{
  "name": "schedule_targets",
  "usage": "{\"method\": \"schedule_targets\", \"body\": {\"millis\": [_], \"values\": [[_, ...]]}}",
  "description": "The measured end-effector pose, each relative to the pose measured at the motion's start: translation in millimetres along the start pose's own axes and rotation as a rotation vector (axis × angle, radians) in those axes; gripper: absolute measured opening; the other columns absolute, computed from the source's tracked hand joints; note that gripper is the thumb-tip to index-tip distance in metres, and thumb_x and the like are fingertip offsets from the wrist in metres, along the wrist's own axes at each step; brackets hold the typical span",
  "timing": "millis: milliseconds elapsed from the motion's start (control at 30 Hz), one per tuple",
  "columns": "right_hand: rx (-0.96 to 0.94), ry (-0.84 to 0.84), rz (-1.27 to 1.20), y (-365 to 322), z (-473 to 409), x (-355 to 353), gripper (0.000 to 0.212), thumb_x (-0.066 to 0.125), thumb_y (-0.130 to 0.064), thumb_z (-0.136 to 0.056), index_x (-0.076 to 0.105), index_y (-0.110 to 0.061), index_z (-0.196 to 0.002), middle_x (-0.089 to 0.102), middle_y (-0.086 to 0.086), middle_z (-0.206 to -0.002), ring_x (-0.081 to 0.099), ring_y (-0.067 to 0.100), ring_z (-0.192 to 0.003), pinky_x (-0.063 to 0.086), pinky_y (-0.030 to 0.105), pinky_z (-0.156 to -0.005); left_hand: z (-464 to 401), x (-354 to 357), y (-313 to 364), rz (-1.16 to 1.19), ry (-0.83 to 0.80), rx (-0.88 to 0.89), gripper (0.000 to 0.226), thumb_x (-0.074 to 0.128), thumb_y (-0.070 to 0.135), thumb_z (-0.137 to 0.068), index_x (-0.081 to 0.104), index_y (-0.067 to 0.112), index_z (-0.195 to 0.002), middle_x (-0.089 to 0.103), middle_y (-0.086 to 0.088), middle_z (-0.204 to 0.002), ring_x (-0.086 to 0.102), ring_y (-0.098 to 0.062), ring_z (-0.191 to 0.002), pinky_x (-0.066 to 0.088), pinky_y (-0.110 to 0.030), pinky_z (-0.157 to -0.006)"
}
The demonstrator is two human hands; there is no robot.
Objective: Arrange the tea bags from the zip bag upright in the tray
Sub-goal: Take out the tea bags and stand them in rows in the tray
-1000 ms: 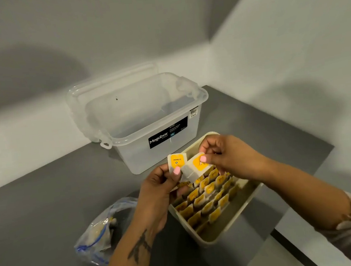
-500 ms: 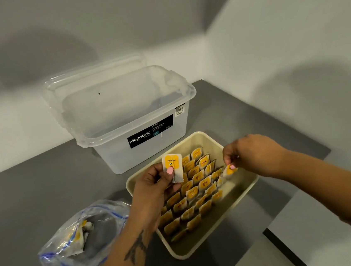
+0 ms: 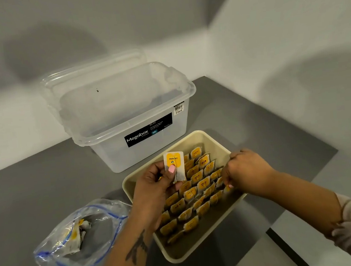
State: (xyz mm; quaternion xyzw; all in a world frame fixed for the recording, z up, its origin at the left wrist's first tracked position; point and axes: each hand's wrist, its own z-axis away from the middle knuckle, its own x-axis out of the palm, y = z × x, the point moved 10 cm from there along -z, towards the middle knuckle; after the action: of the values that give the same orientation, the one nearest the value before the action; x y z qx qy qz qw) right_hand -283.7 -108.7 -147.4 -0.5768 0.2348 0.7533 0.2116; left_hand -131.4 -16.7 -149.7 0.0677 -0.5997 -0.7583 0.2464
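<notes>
The left hand (image 3: 154,187) pinches one white paper tea bag with a yellow tag (image 3: 174,167) between thumb and fingers, holding it upright above the left end of the shallow cream plastic tray (image 3: 200,135). The right hand (image 3: 247,172) reaches down into the tray's right side, fingertips closed on a small yellow-tagged tea bag (image 3: 227,189) at the end of a row. The tray sits on the dark grey table (image 3: 35,191) and holds several rows of yellow-tagged tea bags (image 3: 197,186), most standing on edge, some leaning. To the left of the tray, a clear plastic zip bag with a blue seal (image 3: 81,236) lies crumpled and open on the table, a few tea bags inside it. Behind the tray stands a clear plastic storage box (image 3: 124,108) with a black label, its lid propped behind it.
</notes>
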Motion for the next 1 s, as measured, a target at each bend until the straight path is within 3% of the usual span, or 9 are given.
{"method": "schedule_targets", "body": {"millis": [467,633,733,867,1000], "values": [[0.031,0.047,-0.058,0.4,-1.5,-3.7,0.020,0.057,-0.026,-0.091,0.067,-0.029,-0.108,0.063,-0.006,-0.110,0.055,0.012,-0.102,0.035,0.021,-0.091,3.2,1.4,-7.0,-0.056,-0.015,-0.029,0.021,0.057,0.017,-0.084,0.064,0.018,-0.104,0.068,-0.003,-0.112,0.068,-0.018,-0.096,0.058,-0.029,-0.077],[0.059,0.040,-0.123,8.1,-0.9,-4.8,0.016,0.059,-0.023,-0.089,0.066,-0.031,-0.100,0.064,-0.010,-0.101,0.056,0.009,-0.097,0.036,0.022,-0.092,3.5,4.1,-7.1,-0.088,-0.024,-0.029,0.019,0.060,0.018,-0.082,0.064,0.020,-0.100,0.069,-0.002,-0.109,0.069,-0.016,-0.092,0.057,-0.032,-0.079],[0.124,0.038,-0.277,18.6,1.4,-14.8,0.010,0.063,-0.023,-0.087,0.065,-0.029,-0.095,0.065,-0.011,-0.091,0.058,0.008,-0.090,0.041,0.021,-0.086,3.0,5.3,-4.5,-0.204,-0.010,0.005,0.019,0.063,0.019,-0.082,0.064,0.026,-0.100,0.070,0.002,-0.106,0.070,-0.012,-0.085,0.057,-0.033,-0.081],[0.152,0.201,-0.633,21.2,4.0,-45.8,0.013,0.066,-0.030,-0.087,0.066,-0.028,-0.100,0.064,-0.018,-0.088,0.059,-0.004,-0.083,0.045,0.010,-0.074,1.8,9.7,6.4,-0.426,0.011,0.125,0.021,0.068,0.021,-0.080,0.063,0.032,-0.098,0.069,0.008,-0.092,0.068,-0.008,-0.082,0.057,-0.026,-0.077],[0.106,0.184,-0.882,7.7,-0.1,-61.7,0.020,0.070,-0.030,-0.083,0.066,-0.029,-0.102,0.067,-0.019,-0.090,0.062,-0.008,-0.083,0.047,0.005,-0.072,2.2,25.1,14.8,-0.532,-0.034,0.210,0.026,0.072,0.020,-0.077,0.066,0.028,-0.100,0.066,0.012,-0.079,0.063,0.003,-0.075,0.049,-0.005,-0.067]]}}
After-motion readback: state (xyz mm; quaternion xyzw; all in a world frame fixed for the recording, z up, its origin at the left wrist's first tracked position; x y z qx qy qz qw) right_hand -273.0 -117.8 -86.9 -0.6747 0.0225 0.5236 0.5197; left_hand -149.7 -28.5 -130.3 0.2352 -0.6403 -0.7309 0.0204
